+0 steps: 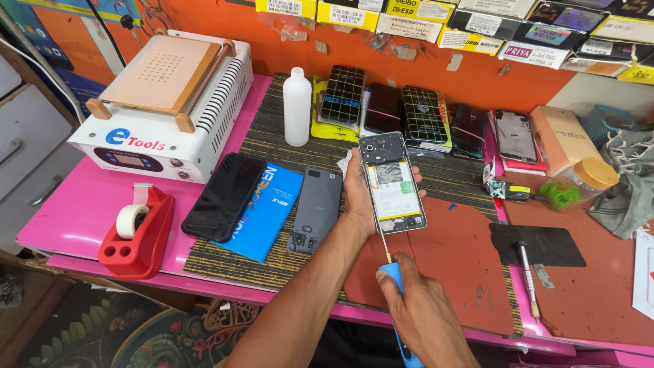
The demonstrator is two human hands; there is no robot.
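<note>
While the left hand (357, 197) props an opened phone (392, 182) upright above the orange mat (449, 259), its fingers are wrapped closed around the phone's edges, exposed interior facing the camera. Below the phone, the right hand (419, 313) is closed around a blue-handled screwdriver (394, 279), whose thin tip meets the phone's lower edge. Left of the phone lie a grey back cover (315, 208), a blue box (262, 208) and a black phone (225, 196) face down on the woven mat (272, 136). Behind the phone stands a white bottle (297, 105) beside a row of handsets. Risk, as a judgement: the phone is braced by one hand only, so a sideways push could slip the tip across the exposed board or battery; a loosened screw could drop onto the woven mat and be lost in it.
</note>
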